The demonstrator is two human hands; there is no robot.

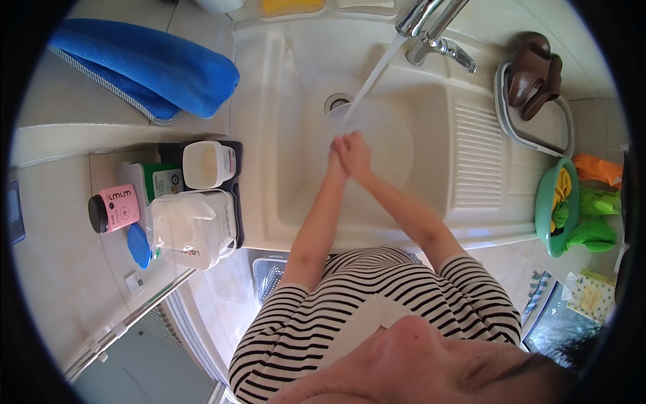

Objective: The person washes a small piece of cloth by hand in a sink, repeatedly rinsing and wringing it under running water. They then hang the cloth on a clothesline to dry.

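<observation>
My left hand [337, 153] and my right hand [357, 152] are clasped against each other over the sink [298, 197]. Their fingers look closed and slightly blurred, and I see no object in them. Just beyond them, a stream of water [376, 72] runs down at a slant from the chrome faucet [411, 22]. Below the hands lies a round translucent basin [396, 144], its edge faint against the pale sink. Part of the drain [337, 102] shows past the basin's far edge.
A ribbed drainboard [478, 156] adjoins the sink. Brown slippers [530, 76] rest on a grey-rimmed collapsible basin [568, 136]; a green basin [542, 217] holds cloth-like items. Leftward are a blue towel [151, 65], plastic tubs [202, 164] and a pink jar [121, 208].
</observation>
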